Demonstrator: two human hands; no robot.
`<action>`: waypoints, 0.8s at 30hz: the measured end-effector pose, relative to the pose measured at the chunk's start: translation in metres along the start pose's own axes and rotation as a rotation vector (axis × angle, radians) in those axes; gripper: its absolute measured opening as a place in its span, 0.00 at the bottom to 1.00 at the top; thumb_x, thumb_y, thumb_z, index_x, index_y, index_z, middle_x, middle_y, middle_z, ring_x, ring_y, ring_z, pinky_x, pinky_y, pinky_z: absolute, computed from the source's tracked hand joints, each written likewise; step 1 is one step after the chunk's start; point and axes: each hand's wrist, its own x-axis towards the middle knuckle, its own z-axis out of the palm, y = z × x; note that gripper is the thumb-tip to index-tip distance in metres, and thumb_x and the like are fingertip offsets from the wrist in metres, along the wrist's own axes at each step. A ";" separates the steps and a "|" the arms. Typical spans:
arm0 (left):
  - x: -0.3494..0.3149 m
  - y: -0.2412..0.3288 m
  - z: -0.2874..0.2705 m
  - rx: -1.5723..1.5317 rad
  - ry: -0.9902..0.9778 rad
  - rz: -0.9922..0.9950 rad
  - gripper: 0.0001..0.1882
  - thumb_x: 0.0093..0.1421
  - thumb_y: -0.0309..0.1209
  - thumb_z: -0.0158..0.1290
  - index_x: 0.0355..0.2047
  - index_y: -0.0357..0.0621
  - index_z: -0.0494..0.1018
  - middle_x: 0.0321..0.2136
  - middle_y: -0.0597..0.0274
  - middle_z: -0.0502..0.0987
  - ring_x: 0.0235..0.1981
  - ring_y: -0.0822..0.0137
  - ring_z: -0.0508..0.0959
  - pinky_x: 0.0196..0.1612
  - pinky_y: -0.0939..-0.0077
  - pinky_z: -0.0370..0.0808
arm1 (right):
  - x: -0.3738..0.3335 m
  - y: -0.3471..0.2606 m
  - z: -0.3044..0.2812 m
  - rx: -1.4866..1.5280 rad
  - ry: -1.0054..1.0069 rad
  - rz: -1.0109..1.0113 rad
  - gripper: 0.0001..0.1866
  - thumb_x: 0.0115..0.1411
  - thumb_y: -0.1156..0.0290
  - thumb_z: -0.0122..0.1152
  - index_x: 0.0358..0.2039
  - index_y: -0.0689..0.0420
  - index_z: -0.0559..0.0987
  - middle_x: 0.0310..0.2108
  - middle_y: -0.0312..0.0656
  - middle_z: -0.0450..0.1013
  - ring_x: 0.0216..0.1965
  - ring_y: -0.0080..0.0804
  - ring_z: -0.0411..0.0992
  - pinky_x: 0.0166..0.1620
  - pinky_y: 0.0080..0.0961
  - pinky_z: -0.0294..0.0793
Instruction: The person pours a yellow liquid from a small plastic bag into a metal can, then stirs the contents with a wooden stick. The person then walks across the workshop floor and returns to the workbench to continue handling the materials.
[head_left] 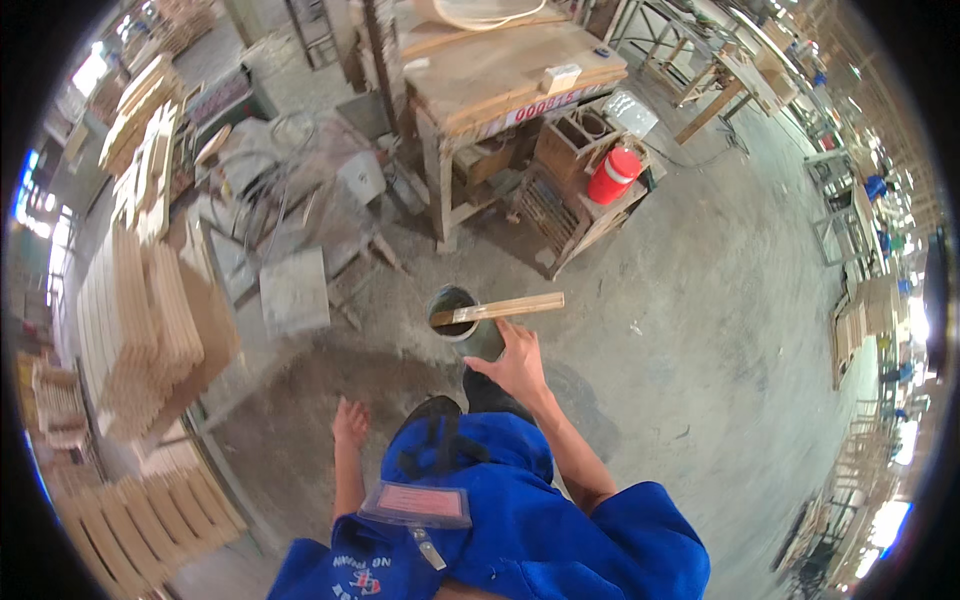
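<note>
My right hand (515, 362) grips a round, dark grey-green pot (484, 342) with a pale rim, thumb and fingers around its near right side. The pot is held in front of my legs, its mouth tilted so that the dark inside shows. Across its mouth lies a flat wooden stick (520, 306), one end inside the pot and the other sticking out to the right past my fingers. Whether its inner end carries bristles, I cannot make out. My left hand (350, 422) hangs low at my left side, fingers loosely apart, holding nothing.
Stacked wooden slats (140, 330) stand close on the left, by a pale square board (294, 290). Ahead is a worn wooden workbench (500, 85); a red jug (615, 176) sits on a low wooden crate (553, 225) beside it. Concrete floor (700, 330) stretches right.
</note>
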 end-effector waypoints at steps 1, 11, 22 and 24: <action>0.013 0.004 0.018 -0.024 0.039 -0.038 0.34 0.62 0.45 0.53 0.61 0.36 0.56 0.54 0.49 0.67 0.43 0.56 0.76 0.42 0.67 0.76 | 0.029 0.002 0.000 0.058 0.013 -0.080 0.43 0.39 0.54 0.74 0.51 0.69 0.71 0.39 0.55 0.74 0.45 0.49 0.71 0.52 0.40 0.64; 0.140 0.034 0.141 -0.277 0.012 -0.030 0.43 0.59 0.55 0.53 0.63 0.37 0.52 0.61 0.48 0.60 0.49 0.53 0.73 0.44 0.67 0.75 | 0.236 0.054 -0.012 -0.101 0.064 0.038 0.44 0.39 0.52 0.75 0.49 0.72 0.71 0.41 0.59 0.74 0.44 0.51 0.72 0.51 0.42 0.66; 0.215 0.035 0.170 -0.284 -0.050 0.168 0.34 0.60 0.48 0.55 0.61 0.45 0.58 0.57 0.52 0.67 0.47 0.49 0.76 0.43 0.61 0.75 | 0.425 0.062 0.003 -0.133 0.144 0.237 0.47 0.41 0.43 0.71 0.51 0.68 0.71 0.45 0.58 0.73 0.50 0.51 0.69 0.54 0.42 0.65; 0.217 0.050 0.178 -0.216 -0.001 0.127 0.32 0.61 0.46 0.54 0.60 0.45 0.59 0.57 0.53 0.67 0.49 0.49 0.75 0.44 0.62 0.75 | 0.424 0.072 0.005 -0.130 0.194 0.285 0.47 0.41 0.43 0.71 0.52 0.67 0.71 0.45 0.57 0.73 0.51 0.49 0.69 0.54 0.42 0.63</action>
